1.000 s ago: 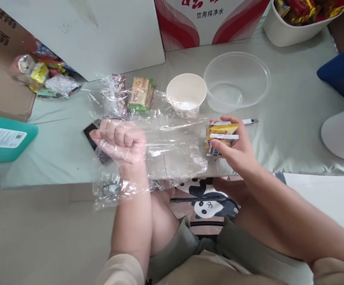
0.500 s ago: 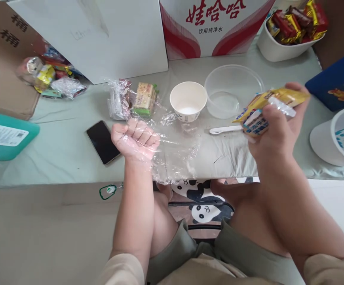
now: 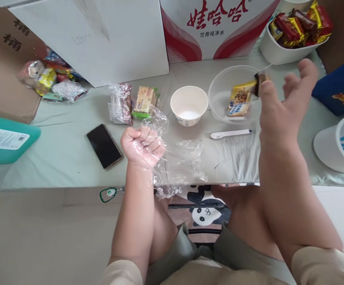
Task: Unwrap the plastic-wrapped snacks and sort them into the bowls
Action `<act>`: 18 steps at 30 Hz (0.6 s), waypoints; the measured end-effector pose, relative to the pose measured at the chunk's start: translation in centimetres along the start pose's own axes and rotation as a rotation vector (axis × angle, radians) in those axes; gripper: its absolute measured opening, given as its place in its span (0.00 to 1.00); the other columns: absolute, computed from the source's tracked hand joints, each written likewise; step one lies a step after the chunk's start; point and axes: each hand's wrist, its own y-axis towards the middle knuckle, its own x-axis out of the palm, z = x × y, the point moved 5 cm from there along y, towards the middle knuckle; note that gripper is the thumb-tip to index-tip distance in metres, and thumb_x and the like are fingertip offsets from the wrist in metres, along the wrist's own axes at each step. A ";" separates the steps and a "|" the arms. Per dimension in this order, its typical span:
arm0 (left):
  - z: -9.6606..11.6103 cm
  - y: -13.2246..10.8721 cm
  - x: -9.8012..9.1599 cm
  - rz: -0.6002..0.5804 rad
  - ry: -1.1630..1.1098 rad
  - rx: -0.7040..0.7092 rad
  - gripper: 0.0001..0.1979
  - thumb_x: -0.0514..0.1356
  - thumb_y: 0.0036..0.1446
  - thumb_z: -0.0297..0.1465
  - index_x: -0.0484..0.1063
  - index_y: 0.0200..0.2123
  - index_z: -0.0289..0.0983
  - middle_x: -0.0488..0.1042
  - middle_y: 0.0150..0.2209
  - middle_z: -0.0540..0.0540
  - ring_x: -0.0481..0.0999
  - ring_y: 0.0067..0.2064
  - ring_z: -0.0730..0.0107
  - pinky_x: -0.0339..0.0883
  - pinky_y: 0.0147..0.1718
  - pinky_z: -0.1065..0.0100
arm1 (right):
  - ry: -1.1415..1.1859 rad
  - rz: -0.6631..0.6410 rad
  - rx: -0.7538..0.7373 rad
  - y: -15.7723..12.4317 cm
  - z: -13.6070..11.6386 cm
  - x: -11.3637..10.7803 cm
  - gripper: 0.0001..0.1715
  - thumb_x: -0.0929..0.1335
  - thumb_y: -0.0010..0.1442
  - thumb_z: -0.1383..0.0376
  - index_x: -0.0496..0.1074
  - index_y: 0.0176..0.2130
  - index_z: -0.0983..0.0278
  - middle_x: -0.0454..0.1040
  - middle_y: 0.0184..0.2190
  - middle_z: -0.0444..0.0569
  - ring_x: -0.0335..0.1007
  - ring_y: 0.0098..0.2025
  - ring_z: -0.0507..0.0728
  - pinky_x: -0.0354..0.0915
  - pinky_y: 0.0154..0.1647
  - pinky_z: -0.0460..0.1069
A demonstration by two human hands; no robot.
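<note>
yellow-and-blue plastic snack packet (image 3: 238, 99): in clear round plastic tub (image 3: 218, 95), axis ~1–7 o'clock, 9 o'clock of right hand (image 3: 289, 103) (nearer) | right: fingers splayed, no clear hold | left hand (image 3: 143, 147): fist gripping clear plastic film (image 3: 189, 156)

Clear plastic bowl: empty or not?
Not empty: a yellow packet shows inside the rim of the bowl. The dark item by the right hand is blurred; can't tell if it's in.

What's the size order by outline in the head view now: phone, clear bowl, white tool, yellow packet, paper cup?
1. clear bowl
2. paper cup
3. phone and yellow packet: too close to rank
4. white tool: long but thin
</note>
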 end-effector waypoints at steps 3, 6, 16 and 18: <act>0.0 0.1 0.0 -0.032 0.003 0.010 0.17 0.51 0.39 0.32 0.38 0.15 0.40 0.34 0.16 0.57 0.30 0.17 0.79 0.31 0.15 0.70 | -0.053 0.088 -0.067 -0.4 -1.5 -0.6 0.28 0.67 0.62 0.64 0.62 0.61 0.64 0.64 0.65 0.59 0.63 0.69 0.60 0.52 0.74 0.62; -0.3 0.2 0.3 -0.064 0.005 0.033 0.18 0.51 0.39 0.32 0.38 0.16 0.40 0.34 0.16 0.56 0.30 0.17 0.78 0.31 0.15 0.69 | -0.053 0.141 -0.079 -1.5 -2.6 -0.6 0.21 0.66 0.62 0.67 0.68 0.55 0.64 0.71 0.56 0.57 0.68 0.62 0.61 0.58 0.70 0.63; 0.1 -0.6 0.3 0.118 0.115 0.422 0.29 0.52 0.61 0.39 0.34 0.18 0.37 0.29 0.19 0.55 0.28 0.20 0.76 0.39 0.13 0.71 | 0.067 -0.438 -0.544 -15.1 -7.9 4.3 0.29 0.65 0.65 0.44 0.65 0.57 0.59 0.75 0.46 0.56 0.75 0.49 0.66 0.70 0.47 0.63; 0.1 -0.7 0.3 0.085 0.179 0.473 0.30 0.55 0.60 0.39 0.35 0.19 0.37 0.30 0.19 0.55 0.30 0.19 0.76 0.41 0.15 0.71 | 0.050 -0.498 -0.560 -17.2 -8.7 5.1 0.35 0.68 0.64 0.43 0.62 0.61 0.61 0.76 0.52 0.60 0.74 0.54 0.68 0.70 0.50 0.62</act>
